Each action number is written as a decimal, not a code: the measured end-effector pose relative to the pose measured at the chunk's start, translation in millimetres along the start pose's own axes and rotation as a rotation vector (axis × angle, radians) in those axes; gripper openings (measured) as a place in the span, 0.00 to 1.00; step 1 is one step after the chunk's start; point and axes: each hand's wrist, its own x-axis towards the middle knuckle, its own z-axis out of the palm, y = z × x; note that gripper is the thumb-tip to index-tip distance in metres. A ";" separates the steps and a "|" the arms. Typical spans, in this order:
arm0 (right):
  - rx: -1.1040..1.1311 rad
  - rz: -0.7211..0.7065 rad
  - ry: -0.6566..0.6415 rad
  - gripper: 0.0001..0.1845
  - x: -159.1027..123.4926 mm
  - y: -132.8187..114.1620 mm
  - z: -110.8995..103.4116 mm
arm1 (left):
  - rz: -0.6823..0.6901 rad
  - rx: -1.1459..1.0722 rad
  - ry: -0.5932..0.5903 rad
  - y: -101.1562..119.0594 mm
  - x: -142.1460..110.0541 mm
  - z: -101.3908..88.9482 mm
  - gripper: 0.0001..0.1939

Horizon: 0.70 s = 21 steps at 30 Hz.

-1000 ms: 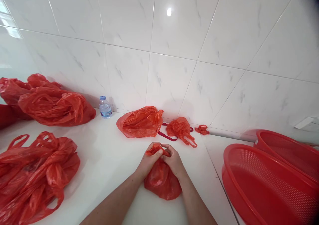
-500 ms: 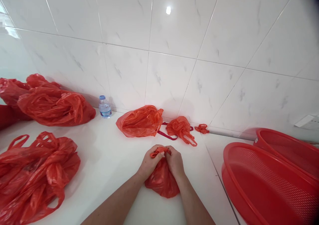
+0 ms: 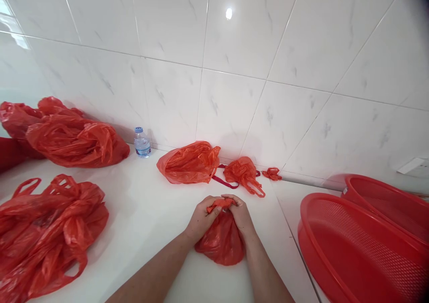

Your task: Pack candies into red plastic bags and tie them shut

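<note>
A small red plastic bag (image 3: 223,242) stands on the white table in front of me, its lower part rounded out by contents I cannot make out. My left hand (image 3: 205,216) pinches the gathered top of the bag from the left. On the other side, my right hand (image 3: 239,211) grips the same bunched mouth with its fingers closed. The thumbs are close together at the neck, and the plastic between them is partly hidden by the fingers.
Behind the hands lie an orange-red bag (image 3: 189,164), a smaller crumpled bag (image 3: 244,172) and a dark red strap (image 3: 225,182). A large red bag pile (image 3: 50,231) is at left, more bags (image 3: 77,137) behind it. A water bottle (image 3: 142,144) stands by the wall. Red baskets (image 3: 351,245) are at right.
My right hand has moved slightly right, and the gathered top of the bag is spread a little wider between the hands. Both hands still hold the bag.
</note>
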 end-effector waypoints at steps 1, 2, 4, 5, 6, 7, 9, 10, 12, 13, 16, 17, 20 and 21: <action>0.011 0.007 -0.005 0.13 0.0 -0.2 -0.6 | 0.016 0.048 -0.010 0.4 -0.4 0.2 0.13; 0.018 0.010 -0.007 0.13 -0.1 -0.7 -0.9 | 0.027 0.095 -0.019 0.8 -0.8 0.5 0.13; 0.024 0.004 -0.007 0.11 -1.1 -2.3 -0.4 | 0.044 0.172 -0.036 1.4 -1.6 1.1 0.14; 0.026 -0.001 -0.009 0.10 -1.8 -3.2 0.0 | 0.053 0.198 -0.042 1.4 -1.9 1.3 0.14; 0.030 -0.003 -0.014 0.09 -2.7 -4.1 0.5 | 0.061 0.218 -0.047 1.2 -2.2 1.5 0.13; 0.035 -0.002 -0.023 0.08 -3.6 -4.9 0.9 | 0.070 0.234 -0.052 0.8 -2.4 1.6 0.13; 0.052 0.018 -0.045 0.09 -5.5 -6.1 1.0 | 0.084 0.254 -0.059 -0.2 -2.7 1.6 0.13; 0.074 0.040 -0.060 0.10 -6.5 -6.5 0.6 | 0.086 0.259 -0.056 -0.7 -2.8 1.4 0.14; 0.147 0.098 -0.098 0.12 -8.3 -7.2 -0.9 | 0.084 0.261 -0.045 -1.3 -2.8 0.8 0.16; 0.192 0.128 -0.120 0.13 -9.1 -7.6 -2.0 | 0.081 0.260 -0.041 -1.4 -2.8 0.4 0.16; 0.309 0.174 -0.183 0.17 -11.2 -8.4 -6.5 | 0.080 0.259 -0.028 -1.3 -2.4 -0.9 0.16; 0.342 0.171 -0.202 0.18 -11.6 -8.4 -8.1 | 0.079 0.259 -0.024 -1.2 -2.2 -1.2 0.16; 0.447 0.132 -0.217 0.15 -11.2 -6.7 -12.5 | 0.067 0.253 -0.012 -1.0 -2.1 -1.9 0.16; 0.468 0.115 -0.188 0.13 -10.5 -5.5 -13.6 | 0.064 0.247 -0.004 -0.9 -2.3 -1.9 0.16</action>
